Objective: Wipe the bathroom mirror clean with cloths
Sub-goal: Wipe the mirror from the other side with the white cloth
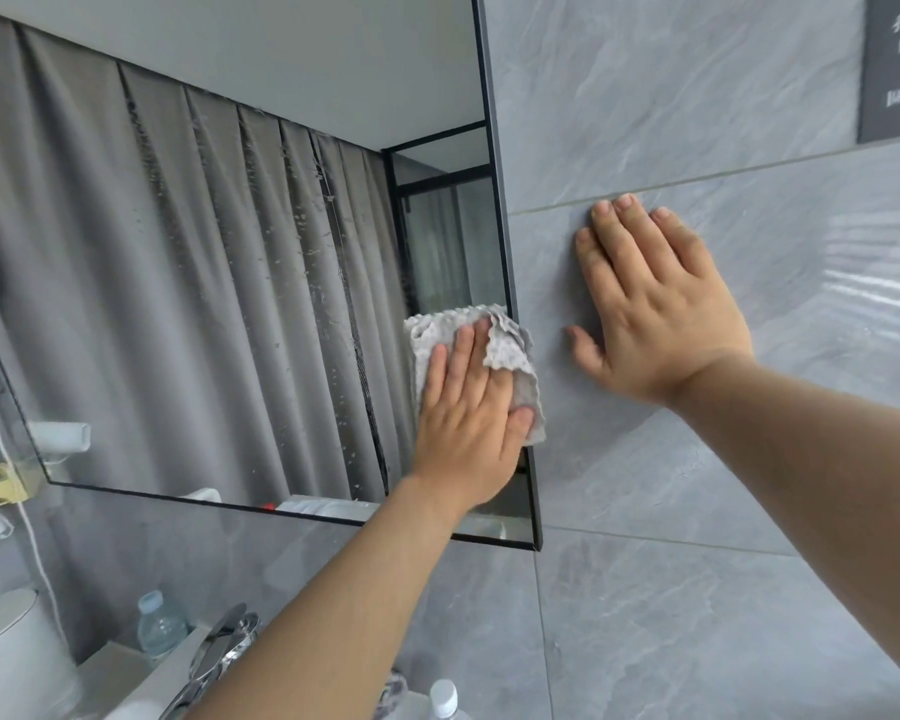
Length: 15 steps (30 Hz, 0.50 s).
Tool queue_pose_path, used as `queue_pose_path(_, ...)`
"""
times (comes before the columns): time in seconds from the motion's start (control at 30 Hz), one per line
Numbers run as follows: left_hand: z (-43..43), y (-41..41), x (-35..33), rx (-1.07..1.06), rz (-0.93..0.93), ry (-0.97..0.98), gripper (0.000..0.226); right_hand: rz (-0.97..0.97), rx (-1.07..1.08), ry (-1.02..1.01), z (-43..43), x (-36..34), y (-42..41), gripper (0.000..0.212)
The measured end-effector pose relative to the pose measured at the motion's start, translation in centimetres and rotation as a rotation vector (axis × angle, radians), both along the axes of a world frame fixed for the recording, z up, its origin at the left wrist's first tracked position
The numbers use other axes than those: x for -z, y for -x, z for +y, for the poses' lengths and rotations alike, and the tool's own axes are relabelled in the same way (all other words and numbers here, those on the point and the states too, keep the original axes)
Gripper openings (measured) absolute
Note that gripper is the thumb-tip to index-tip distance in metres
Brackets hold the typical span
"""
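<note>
The black-framed bathroom mirror (230,262) fills the left of the view, streaked with droplets and reflecting grey curtains. My left hand (468,418) presses a crumpled grey cloth (510,345) flat against the glass at the mirror's lower right corner, the cloth overlapping the right frame edge. My right hand (655,309) lies flat with fingers spread on the grey wall tile just right of the mirror, holding nothing.
Below the mirror are a chrome faucet (219,652), a clear water bottle (159,623), another bottle cap (444,698) and a white round container (11,652). A white cable (1,433) hangs at the left. A dark sign (894,65) hangs on the wall at top right.
</note>
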<state>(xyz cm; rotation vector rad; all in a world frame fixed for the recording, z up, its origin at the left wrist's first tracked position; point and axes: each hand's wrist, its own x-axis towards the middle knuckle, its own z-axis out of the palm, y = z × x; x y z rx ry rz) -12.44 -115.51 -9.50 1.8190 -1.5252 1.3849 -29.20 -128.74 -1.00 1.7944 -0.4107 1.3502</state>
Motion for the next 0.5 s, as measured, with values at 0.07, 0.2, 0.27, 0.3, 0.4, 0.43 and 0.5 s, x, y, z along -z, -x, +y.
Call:
queue_pose_path(0.07,0.1,0.0,-4.1,-0.097,0.093,-0.029,0.066,0.0,0.004,-0.003,0.0,0.0,0.0,0.078)
queue_pose_path(0.2,0.6,-1.4,-13.7,-0.189,0.164,0.053,0.065,-0.002,0.014,-0.007,0.1,0.0,0.1,0.078)
queue_pose_path(0.27,1.2,-2.4,-17.9,-0.204,0.187,0.115,0.065,0.001,0.02,-0.012,0.1,0.0,0.0,0.079)
queue_pose_path(0.3,1.4,-3.1,-19.4,-0.207,0.207,0.137,0.065,0.001,0.022,-0.013,0.1,0.0,0.1,0.079)
queue_pose_path(0.4,1.7,-5.0,-20.9,-0.193,0.206,0.174,0.065,0.006,0.024,-0.016,0.1,0.1,0.1,0.08)
queue_pose_path(0.43,1.7,-5.3,-20.8,-0.188,0.196,0.183,0.065,0.003,0.025,-0.017,0.1,0.1,0.1,0.079)
queue_pose_path(0.5,1.6,-5.6,-19.8,-0.185,0.208,0.201,0.066,0.0,0.022,-0.013,0.1,0.0,0.0,0.079)
